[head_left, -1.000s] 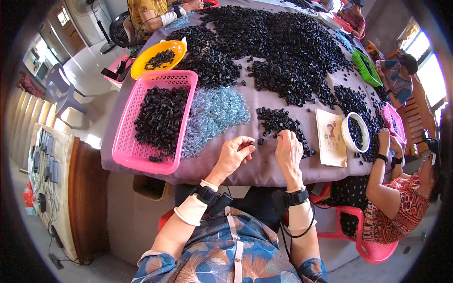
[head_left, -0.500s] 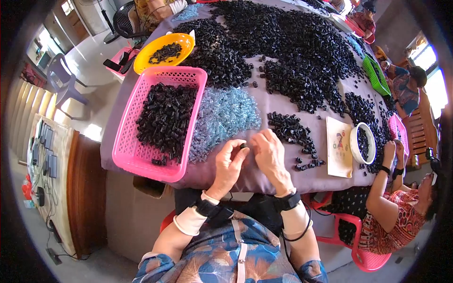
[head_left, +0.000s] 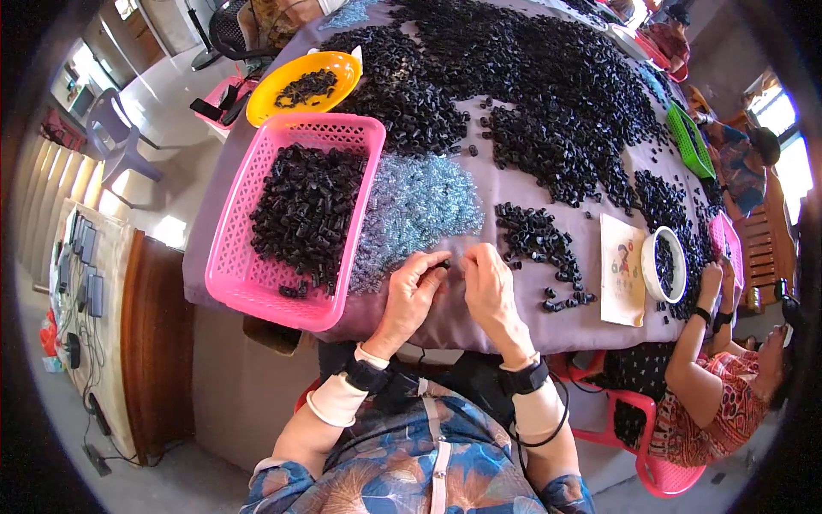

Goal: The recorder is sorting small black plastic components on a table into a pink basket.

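Note:
My left hand (head_left: 409, 295) pinches a small black plastic cap (head_left: 444, 265) between thumb and forefinger. Close beside it, my right hand (head_left: 491, 295) has its thumb and fingers pressed together; whatever they hold, if anything, is too small or hidden to make out. Both hands hover over the table's near edge. Left of them stands a pink basket (head_left: 224, 257) partly filled with black pieces. Between basket and hands lies a pile of clear bluish plastic pieces (head_left: 424, 201). To the right of my right hand is a loose group of black caps (head_left: 539, 244).
A large heap of black pieces (head_left: 548, 77) covers the far table (head_left: 488, 184). A yellow plate (head_left: 261, 101) sits beyond the basket. At right are a printed booklet (head_left: 622, 283), a white bowl (head_left: 679, 265) and a green basket (head_left: 685, 141). A co-worker (head_left: 711, 368) sits at right.
My right hand has drawn slightly away from the cap, and its fingers have turned upright into a pinch. The left hand keeps its hold; the whole view has shifted a little.

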Tool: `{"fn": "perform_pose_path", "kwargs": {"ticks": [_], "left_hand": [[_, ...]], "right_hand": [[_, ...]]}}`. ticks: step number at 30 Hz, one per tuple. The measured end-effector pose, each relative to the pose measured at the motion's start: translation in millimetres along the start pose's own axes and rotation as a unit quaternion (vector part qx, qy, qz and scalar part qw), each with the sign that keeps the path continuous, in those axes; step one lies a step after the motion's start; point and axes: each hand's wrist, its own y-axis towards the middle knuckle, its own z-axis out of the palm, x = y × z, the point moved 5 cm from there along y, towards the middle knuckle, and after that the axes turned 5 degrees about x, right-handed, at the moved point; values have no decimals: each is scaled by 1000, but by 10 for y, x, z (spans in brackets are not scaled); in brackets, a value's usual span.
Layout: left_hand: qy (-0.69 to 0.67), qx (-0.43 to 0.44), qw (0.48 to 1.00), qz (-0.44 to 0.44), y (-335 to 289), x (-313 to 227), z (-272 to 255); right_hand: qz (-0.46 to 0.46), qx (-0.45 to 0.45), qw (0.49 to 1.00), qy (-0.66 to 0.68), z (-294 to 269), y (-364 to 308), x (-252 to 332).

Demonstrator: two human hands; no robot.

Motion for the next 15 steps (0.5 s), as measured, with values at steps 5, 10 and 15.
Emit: {"fn": "perform_pose_path", "kwargs": {"ticks": [5, 10, 15], "left_hand": [[-24, 75, 994, -70, -12, 4, 146], [-51, 91, 991, -81, -43, 47, 249], [-93, 112, 983, -113, -62, 44, 338]], "right_hand": [[-1, 13, 997, 80, -144, -171, 31], [-33, -13, 996, 82, -243, -268, 40], [-4, -15, 993, 115, -274, -361, -39]]}}
